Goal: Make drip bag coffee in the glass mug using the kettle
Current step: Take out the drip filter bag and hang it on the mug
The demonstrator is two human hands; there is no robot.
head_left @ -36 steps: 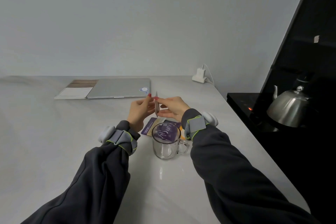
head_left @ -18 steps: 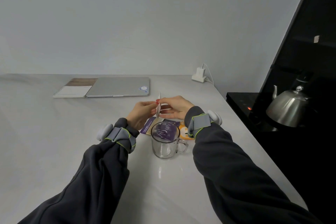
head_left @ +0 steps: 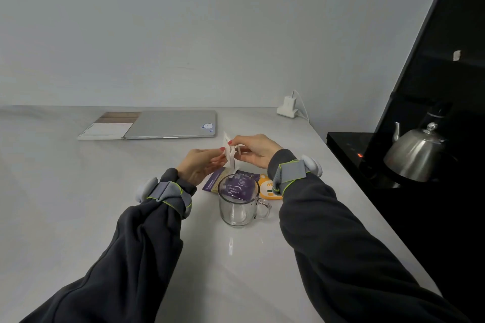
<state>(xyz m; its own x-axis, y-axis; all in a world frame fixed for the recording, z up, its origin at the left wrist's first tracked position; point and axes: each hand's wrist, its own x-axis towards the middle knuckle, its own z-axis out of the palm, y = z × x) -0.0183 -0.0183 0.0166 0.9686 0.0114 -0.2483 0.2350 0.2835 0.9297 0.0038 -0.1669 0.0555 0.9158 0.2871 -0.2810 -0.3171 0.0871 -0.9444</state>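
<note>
While over glass mug [head_left: 238,202] | both hands pinch drip bag [head_left: 229,152]

The wall [head_left: 210,29] behind is plain and pale grey, with no window or picture on it, and the light on it is soft and even. A long white table [head_left: 52,204] with a faint marble pattern runs up to this wall; its glossy top shows a small reflection of light near the front. At the far side of the table lie a closed silver laptop [head_left: 170,124] and, touching its left edge, a spiral notebook [head_left: 107,130]. A white charger [head_left: 287,107] with a thin cable stands at the far right corner against the wall. On the right is a black cabinet [head_left: 446,60], and below it a black counter [head_left: 346,144] with a small red light.
</note>
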